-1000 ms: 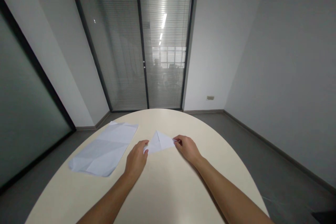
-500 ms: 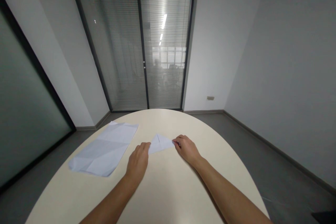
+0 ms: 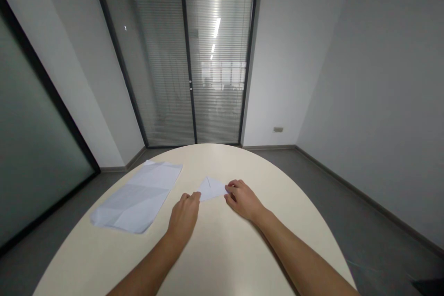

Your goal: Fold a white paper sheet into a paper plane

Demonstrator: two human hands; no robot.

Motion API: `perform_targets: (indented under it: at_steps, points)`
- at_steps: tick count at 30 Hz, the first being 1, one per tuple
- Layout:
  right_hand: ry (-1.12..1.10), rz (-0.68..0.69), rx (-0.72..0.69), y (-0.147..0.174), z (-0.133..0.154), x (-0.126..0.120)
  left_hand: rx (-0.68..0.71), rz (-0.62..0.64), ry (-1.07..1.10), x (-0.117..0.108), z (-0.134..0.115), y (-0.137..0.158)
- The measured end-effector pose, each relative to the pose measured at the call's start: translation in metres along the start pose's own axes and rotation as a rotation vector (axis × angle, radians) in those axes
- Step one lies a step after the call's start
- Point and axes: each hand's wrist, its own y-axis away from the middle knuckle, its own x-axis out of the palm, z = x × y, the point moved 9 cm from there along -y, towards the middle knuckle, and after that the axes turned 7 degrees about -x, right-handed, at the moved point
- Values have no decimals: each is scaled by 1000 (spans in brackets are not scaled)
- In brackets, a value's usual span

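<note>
A small sheet of white paper (image 3: 212,188), folded into a roughly triangular shape with a short crease line near its peak, lies on the round cream table (image 3: 222,249). My left hand (image 3: 185,215) has its fingers curled together on the paper's left corner. On the opposite corner, the fingertips of my right hand (image 3: 243,200) press down, its thumb a little apart from the index finger. My fingers cover both corner tips.
Left of my hands lies a larger creased white sheet (image 3: 138,199), close to the table's left edge. Beyond the table stand a dark-framed glass door (image 3: 218,115) with blinds and pale walls. A small socket plate (image 3: 278,129) is low on the back wall.
The paper's side corners have drawn inward, so it looks narrower. My left hand has shifted slightly right and nearer; my right fingers have moved left, thumb now parted from the index finger.
</note>
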Motion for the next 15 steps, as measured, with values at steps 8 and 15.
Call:
perform_targets:
  at_steps: [8, 15]
  points:
    - [-39, 24, 14, 0, -1, -1, 18, -15, -12, -9, -2, -2]
    - [41, 41, 32, 0, 5, -6, 9, 17, 5, -9, 0, -4]
